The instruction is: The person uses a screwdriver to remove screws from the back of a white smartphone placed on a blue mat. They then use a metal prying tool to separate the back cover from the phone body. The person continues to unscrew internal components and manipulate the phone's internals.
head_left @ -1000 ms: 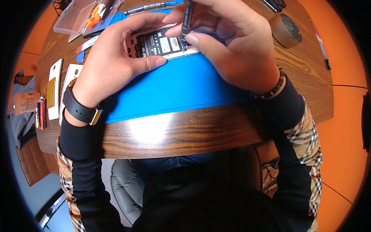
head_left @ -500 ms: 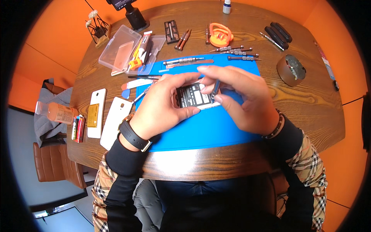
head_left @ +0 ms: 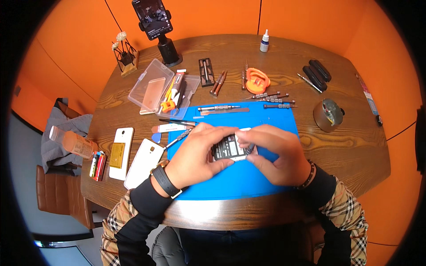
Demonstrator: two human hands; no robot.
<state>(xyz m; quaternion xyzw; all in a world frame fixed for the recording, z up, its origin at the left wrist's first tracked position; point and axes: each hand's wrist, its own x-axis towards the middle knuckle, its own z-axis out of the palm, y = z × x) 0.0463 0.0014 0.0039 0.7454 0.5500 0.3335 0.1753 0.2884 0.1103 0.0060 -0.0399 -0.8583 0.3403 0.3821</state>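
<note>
Clasping the opened phone [head_left: 239, 157] with the left hand [head_left: 193, 155], pressing the thumb along its near edge, over the blue mat [head_left: 213, 188]. Pinching a dark screwdriver [head_left: 250, 150] with the right hand [head_left: 277, 153] above the right part of this phone; not being able to tell the exact place of the tip. Showing inside the phone a black battery [head_left: 225, 148], bearing pale small printing and a white label. Seeing at left a white back cover [head_left: 144, 164], then a white phone-shaped piece [head_left: 126, 139] carrying a gold-coloured plate [head_left: 116, 155], with marks too small for reading. Next, finding at the left edge a bottle [head_left: 75, 142] of pinkish-orange colour, and at right a round container [head_left: 326, 119], holding something greyish and unclear. Going farther, meeting at left an open clear box [head_left: 154, 71], containing a printed red-and-white tube [head_left: 176, 82] and an orange tool [head_left: 167, 105]. Beyond, noticing a black tray [head_left: 210, 80] holding a slim metal tool, then a dropper bottle [head_left: 265, 43] with a blue label. At far left, showing a lit screen with tiny writing: a phone on stand [head_left: 152, 20].
</note>
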